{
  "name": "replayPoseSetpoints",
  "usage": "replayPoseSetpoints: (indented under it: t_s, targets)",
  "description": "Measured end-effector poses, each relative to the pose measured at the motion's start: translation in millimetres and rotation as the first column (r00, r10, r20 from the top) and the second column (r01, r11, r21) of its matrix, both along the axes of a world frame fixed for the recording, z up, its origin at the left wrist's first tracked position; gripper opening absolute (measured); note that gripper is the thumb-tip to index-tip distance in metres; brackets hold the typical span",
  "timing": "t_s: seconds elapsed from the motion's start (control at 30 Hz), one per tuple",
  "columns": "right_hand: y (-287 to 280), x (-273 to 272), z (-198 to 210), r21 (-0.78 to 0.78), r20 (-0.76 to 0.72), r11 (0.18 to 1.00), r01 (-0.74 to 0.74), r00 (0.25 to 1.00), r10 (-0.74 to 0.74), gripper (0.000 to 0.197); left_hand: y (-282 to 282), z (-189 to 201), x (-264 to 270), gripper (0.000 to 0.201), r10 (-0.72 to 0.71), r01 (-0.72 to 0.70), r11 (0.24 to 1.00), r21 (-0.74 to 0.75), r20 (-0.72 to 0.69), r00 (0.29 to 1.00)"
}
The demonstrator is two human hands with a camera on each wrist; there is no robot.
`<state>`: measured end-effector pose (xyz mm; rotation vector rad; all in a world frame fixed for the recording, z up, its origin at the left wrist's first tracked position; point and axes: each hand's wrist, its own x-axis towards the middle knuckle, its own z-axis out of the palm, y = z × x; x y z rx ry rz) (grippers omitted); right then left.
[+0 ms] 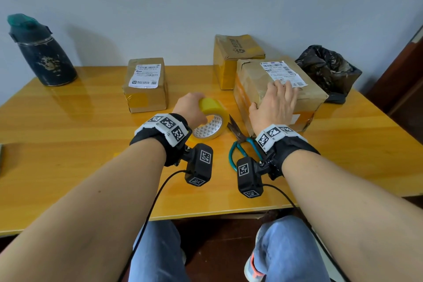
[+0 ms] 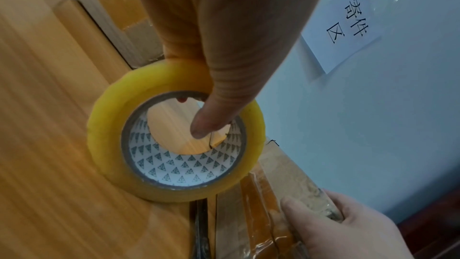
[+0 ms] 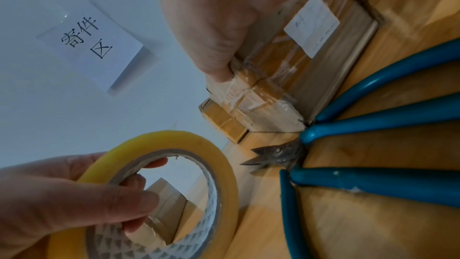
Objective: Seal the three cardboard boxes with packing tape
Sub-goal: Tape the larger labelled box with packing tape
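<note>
My left hand (image 1: 194, 107) grips the yellow roll of packing tape (image 1: 209, 119), thumb (image 2: 206, 125) hooked into its patterned core and fingers over the outer rim, the roll tilted just above the table. My right hand (image 1: 277, 101) lies flat on top of the large labelled cardboard box (image 1: 251, 80), thumb (image 3: 219, 66) down its front face at the near edge. A smaller labelled box (image 1: 146, 84) stands to the left. A third box (image 1: 233, 57) stands behind the large one against the wall.
Teal-handled scissors (image 1: 238, 133) lie open on the wooden table (image 1: 68, 121) between the tape and the large box. A dark flask (image 1: 41, 52) stands far left, a black plastic bag (image 1: 327, 71) far right. A paper sign (image 2: 348, 23) hangs on the wall.
</note>
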<state>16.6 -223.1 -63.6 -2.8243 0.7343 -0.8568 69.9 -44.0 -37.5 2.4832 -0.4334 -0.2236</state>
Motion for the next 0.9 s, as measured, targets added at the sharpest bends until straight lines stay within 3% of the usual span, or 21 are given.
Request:
replayPoseSetpoints:
  t_s: [0.3,0.4,0.53,0.67,0.77,0.83,0.9]
  targets:
    - [-8,-7,6,-0.051,-0.153,0.997,-0.05,0.987,0.042,0.087,3,0,-1,0.062,-0.006,0.005,1.0,0.015,0.016,1.0]
    - [-9,-11,6,-0.027,-0.133,0.999,-0.037,0.991,0.033,0.087,4,-2,-2,0.065,0.006,-0.005,1.0,0.0,0.027,1.0]
    - [-9,-13,3,-0.028,-0.111,0.999,-0.032,0.993,0.029,0.072,10,-9,-4,0.068,0.065,-0.062,0.994,-0.094,0.027,0.998]
    - [-11,-12,4,-0.014,-0.125,1.0,-0.01,0.992,0.008,0.082,17,-20,-11,0.062,0.152,-0.145,0.963,-0.226,0.011,0.988]
    - [-11,-13,5,-0.018,-0.132,1.0,-0.003,0.991,0.0,0.091,19,-25,-14,0.059,0.213,-0.202,0.976,-0.083,0.163,0.963]
    - [-10,-15,8,-0.01,-0.132,1.0,-0.016,0.991,0.015,0.091,18,-27,-16,0.051,0.168,-0.19,0.981,0.05,0.288,0.943]
    - [-11,-16,11,0.003,-0.125,1.0,-0.031,0.992,0.031,0.091,17,-29,-17,0.045,0.1,-0.154,0.977,0.15,0.316,0.943]
